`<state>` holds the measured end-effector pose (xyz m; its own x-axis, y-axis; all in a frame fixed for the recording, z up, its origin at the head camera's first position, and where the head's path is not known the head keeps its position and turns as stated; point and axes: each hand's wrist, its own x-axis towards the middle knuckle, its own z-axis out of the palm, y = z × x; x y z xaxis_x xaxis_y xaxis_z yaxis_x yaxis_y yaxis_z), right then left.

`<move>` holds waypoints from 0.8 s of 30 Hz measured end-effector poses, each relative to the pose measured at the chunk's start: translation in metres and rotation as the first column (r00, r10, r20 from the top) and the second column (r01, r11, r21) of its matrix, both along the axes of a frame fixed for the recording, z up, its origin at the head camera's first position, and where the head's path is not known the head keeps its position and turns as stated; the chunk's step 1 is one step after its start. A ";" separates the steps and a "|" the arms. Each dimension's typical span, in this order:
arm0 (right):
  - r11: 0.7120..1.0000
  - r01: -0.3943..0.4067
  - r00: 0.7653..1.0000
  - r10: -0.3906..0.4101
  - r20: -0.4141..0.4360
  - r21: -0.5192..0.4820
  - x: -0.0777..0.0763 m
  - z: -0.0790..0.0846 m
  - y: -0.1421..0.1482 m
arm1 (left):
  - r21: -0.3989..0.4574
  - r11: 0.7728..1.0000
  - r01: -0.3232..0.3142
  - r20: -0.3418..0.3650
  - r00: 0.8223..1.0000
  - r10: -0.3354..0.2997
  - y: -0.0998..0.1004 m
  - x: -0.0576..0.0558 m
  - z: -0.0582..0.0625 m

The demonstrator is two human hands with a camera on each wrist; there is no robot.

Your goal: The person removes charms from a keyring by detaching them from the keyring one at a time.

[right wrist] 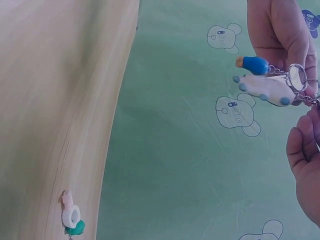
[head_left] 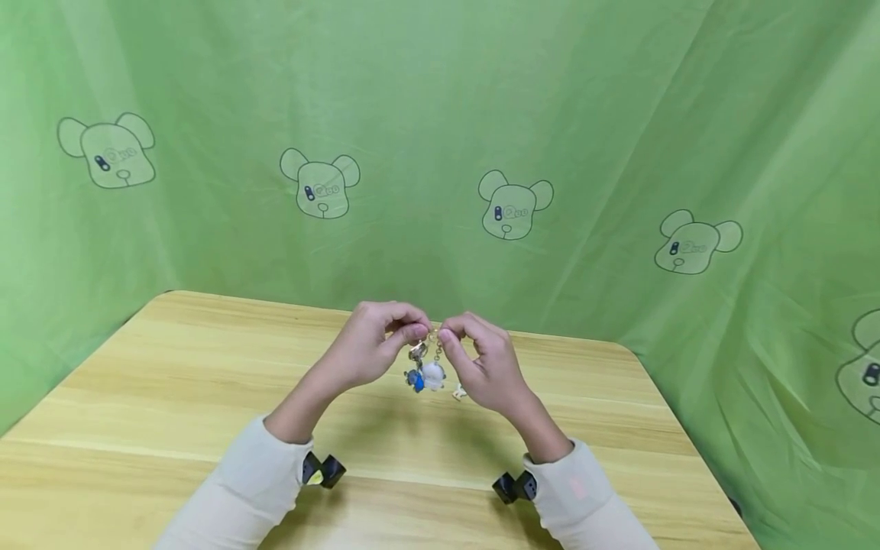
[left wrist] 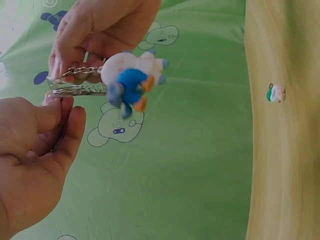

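Both hands hold a metal key ring (head_left: 419, 350) up over the wooden table (head_left: 172, 397). My left hand (head_left: 409, 330) pinches the ring from the left. From the right, my right hand (head_left: 448, 334) pinches it where a short chain (left wrist: 82, 71) joins. Under the ring dangle a white animal charm (head_left: 434, 374) and a blue charm (head_left: 415, 380). The left wrist view shows the ring (left wrist: 75, 90) between my left hand (left wrist: 57, 112) and right hand (left wrist: 65, 60), beside the white charm (left wrist: 135, 64) and blue charm (left wrist: 131, 86).
A small white and green charm (head_left: 459, 393) lies on the table just under my right hand; the charm (right wrist: 71, 219) lies near the table's far edge. Green cloth (head_left: 440, 114) printed with bear heads hangs behind and beside the table. Black wrist cameras (head_left: 323, 470) sit on both sleeves.
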<state>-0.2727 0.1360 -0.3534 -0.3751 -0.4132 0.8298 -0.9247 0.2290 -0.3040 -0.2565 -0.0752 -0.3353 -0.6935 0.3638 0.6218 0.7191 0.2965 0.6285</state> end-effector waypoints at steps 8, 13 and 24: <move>1.000 -0.016 0.999 0.015 -0.033 -0.021 0.001 0.003 -0.001 | 0.005 0.999 -0.038 0.061 0.997 0.037 0.000 -0.001 0.000; 1.000 -0.016 0.999 0.015 -0.033 -0.025 0.001 0.004 -0.001 | -0.014 0.999 -0.045 0.074 0.996 0.046 -0.002 -0.001 0.001; 0.999 -0.004 1.000 0.005 0.012 -0.033 0.001 0.002 0.001 | -0.093 0.994 0.048 0.191 0.981 -0.029 -0.008 -0.002 0.003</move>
<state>-0.2712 0.1368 -0.3512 -0.3833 -0.3873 0.8385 -0.9220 0.2144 -0.3224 -0.2585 -0.0835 -0.3325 -0.7793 0.4446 0.4416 0.6023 0.3373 0.7235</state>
